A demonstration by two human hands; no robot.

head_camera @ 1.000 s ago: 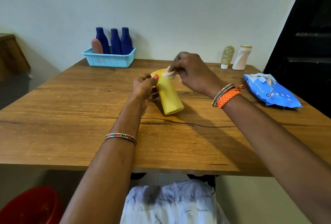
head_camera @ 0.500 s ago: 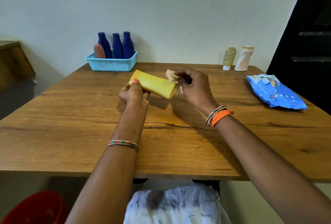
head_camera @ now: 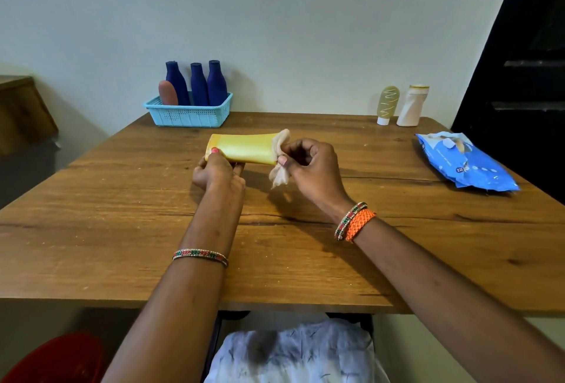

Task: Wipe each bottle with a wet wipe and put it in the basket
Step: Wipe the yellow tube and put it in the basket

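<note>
Rotated since the earlier frame: yellow bottle now level, lying horizontally above the desk, no longer sloping down to the right.

Left hand: grip clenched round the left end of the bottle, thumb on top near the cap end.

Right hand: grip pinching a crumpled wet wipe between thumb and fingers, wipe pressed against the right end of the bottle, loose tail hanging below.

Basket: at the far left of the desk, holding three dark blue bottles and one brown bottle, all upright.

Far right of the desk: clear yellowish bottle standing on its cap, white bottle just beside it.

Blue wipes pack: flat on the desk at right, flap lifted. Small white print and a round logo present, not legible. No readable label on any bottle.
</note>
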